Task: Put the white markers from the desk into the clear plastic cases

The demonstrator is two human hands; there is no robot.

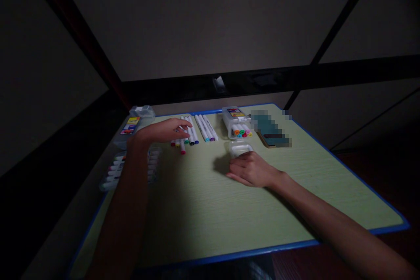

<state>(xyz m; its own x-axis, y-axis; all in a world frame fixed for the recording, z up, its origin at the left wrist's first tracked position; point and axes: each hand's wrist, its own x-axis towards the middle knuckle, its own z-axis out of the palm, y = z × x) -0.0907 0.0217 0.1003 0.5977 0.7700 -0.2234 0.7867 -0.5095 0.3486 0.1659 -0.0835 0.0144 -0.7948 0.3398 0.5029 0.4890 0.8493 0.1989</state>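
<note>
My left hand is over a group of white markers with coloured ends, its fingers stretched out and apart. Whether its fingertips touch a marker I cannot tell. My right hand is curled closed at the near edge of a clear plastic lid. Its fingers hide whatever may be in them. Joined to that lid, a clear marker case lies on its side with several markers inside, their coloured ends facing me. Between the left hand and this case lie 3 more white markers, side by side.
A second clear case with a yellow label stands at the table's left edge. A tray of several markers lies partly behind my left forearm. A green phone-like object, partly pixelated, is at right. The pale table has a blue rim.
</note>
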